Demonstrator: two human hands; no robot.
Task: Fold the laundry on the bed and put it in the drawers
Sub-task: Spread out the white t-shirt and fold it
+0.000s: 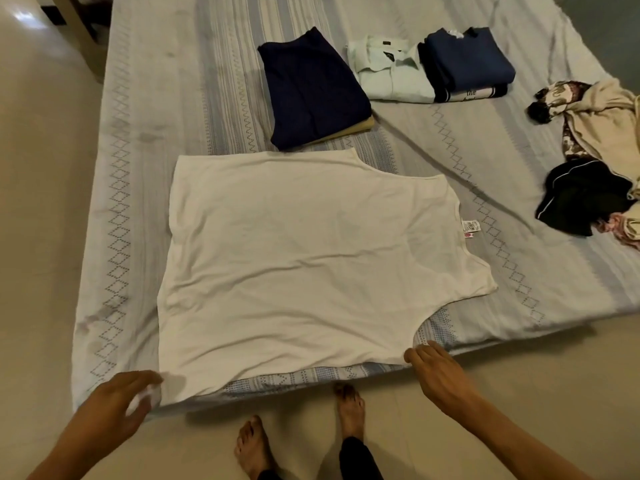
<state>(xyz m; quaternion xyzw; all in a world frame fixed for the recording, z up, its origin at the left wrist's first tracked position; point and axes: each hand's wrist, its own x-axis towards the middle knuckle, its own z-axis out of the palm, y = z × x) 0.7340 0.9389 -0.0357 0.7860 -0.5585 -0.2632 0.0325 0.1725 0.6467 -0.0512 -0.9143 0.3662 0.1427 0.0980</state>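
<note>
one white top (304,258) flat on bed (145,140); left hand (117,407) pinches its corner, right hand (438,370) touches edge, fingers relaxed. three folded stacks: navy (313,88), white shirt (391,72), blue (467,60). one unfolded heap (595,161).

White sleeveless top (304,258) — thin matt cloth, soft knit look, lightly creased, small printed label at the neck edge. Bed sheet (166,109) — matt woven cloth, pale stripes with stitched-looking diamond pattern, a few wrinkles. Folded navy garment (311,88) — dark matt fabric, smooth. Pale collared shirt (388,71) — crisp, smooth cloth. Floor (31,168) — smooth hard tile, glossy, reflecting light at top left.
</note>
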